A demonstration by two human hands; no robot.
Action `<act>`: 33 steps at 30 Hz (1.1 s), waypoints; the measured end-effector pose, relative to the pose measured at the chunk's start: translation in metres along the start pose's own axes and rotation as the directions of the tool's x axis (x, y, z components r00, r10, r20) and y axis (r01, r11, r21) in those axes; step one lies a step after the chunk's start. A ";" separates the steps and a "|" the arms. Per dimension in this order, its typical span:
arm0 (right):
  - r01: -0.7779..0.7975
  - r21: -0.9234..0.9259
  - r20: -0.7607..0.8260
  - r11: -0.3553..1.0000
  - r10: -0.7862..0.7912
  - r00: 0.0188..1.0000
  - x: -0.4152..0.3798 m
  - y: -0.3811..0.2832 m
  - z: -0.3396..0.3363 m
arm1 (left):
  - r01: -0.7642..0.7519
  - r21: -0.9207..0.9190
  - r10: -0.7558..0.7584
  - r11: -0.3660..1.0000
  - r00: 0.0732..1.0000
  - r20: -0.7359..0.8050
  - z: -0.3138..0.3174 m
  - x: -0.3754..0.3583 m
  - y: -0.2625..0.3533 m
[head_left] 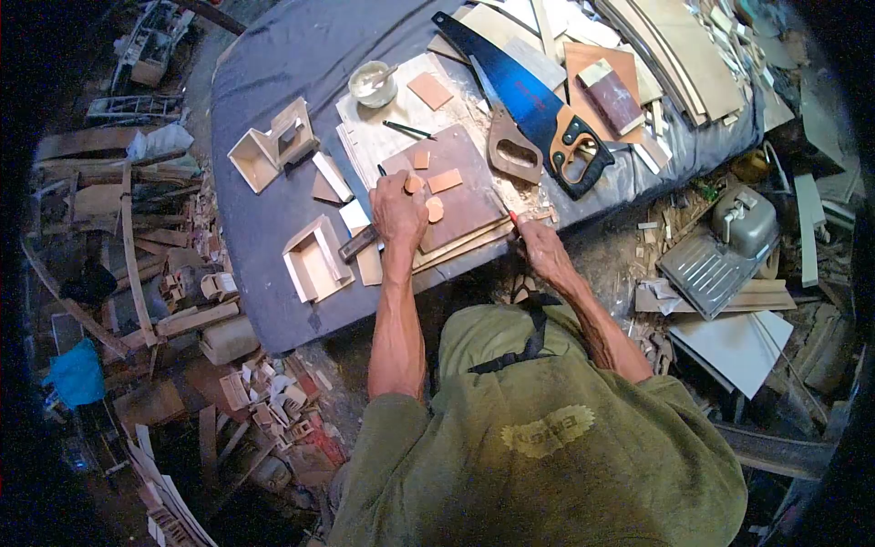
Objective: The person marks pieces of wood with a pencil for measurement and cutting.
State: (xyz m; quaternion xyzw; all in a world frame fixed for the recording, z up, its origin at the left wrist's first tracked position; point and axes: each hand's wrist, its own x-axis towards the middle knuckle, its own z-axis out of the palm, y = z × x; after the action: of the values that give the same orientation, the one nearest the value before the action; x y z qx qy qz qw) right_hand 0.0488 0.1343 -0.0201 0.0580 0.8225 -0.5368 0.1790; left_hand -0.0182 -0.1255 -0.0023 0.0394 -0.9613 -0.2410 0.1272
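Observation:
My left hand (398,211) is closed at the left side of a flat brown board (469,196), its fingertips on a small round orange-tan piece (415,184). Another rounded piece (435,211), a small rectangular piece (445,180) and a small square one (422,160) lie on the board. At the board's right edge, my right hand (544,248) grips a slim red-handled tool (514,218); its thin front end points over the board. By my left wrist rests a dark-headed hammer (358,244).
Small open wooden boxes (314,264) stand on the left of the dark-covered table (273,319). A white bowl (374,84) and a black pencil (409,129) sit behind the board. Handsaws (524,96) and wood offcuts (670,55) fill the right. A metal sink (720,246) lies below.

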 end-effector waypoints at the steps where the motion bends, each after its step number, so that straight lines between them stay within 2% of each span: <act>1: -0.012 0.010 0.008 1.000 0.012 1.000 0.001 0.001 0.001 | 0.016 -0.014 -0.016 1.000 1.000 -0.002 -0.001 0.000 0.001; 6: -0.006 0.016 0.030 1.000 0.005 1.000 0.002 0.000 0.001 | 0.135 -0.076 -0.132 0.988 0.990 0.051 -0.005 0.003 0.010; 14: -0.036 0.011 0.046 0.999 0.036 0.998 0.007 0.003 0.000 | 0.097 -0.029 -0.097 0.995 0.995 -0.009 -0.002 0.003 0.013; 18: 0.000 0.035 0.038 0.999 -0.001 0.999 0.008 0.002 0.001 | 0.048 -0.025 -0.050 0.999 0.996 -0.072 0.005 0.004 0.008; 21: 0.020 0.079 -0.008 0.997 -0.019 1.000 0.009 0.004 0.001 | 0.051 -0.135 -0.063 0.989 0.994 -0.085 -0.002 0.005 0.012; 24: -0.011 0.146 -0.020 0.989 0.014 1.000 0.004 -0.005 -0.004 | -0.075 -0.125 0.072 0.989 0.997 -0.029 -0.006 -0.002 0.032; 27: -0.023 0.232 0.004 0.972 0.023 1.000 0.013 0.010 -0.003 | -0.330 -0.022 0.327 0.944 0.940 -0.094 0.007 -0.026 0.067; 30: -0.013 0.273 -0.009 0.962 0.017 1.000 0.017 0.013 -0.005 | -0.215 -0.053 0.219 0.975 0.973 0.069 0.019 -0.038 0.076; 33: -0.008 0.238 -0.038 0.971 0.017 0.999 0.012 0.009 -0.010 | -0.195 -0.044 0.191 0.980 0.978 -0.082 0.019 -0.037 0.070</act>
State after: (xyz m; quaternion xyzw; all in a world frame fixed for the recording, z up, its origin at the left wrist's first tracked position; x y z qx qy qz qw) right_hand 0.0379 0.1456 -0.0284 0.0948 0.7553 -0.6290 0.1579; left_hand 0.0115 -0.0503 0.0057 -0.0480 -0.9483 -0.2508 0.1883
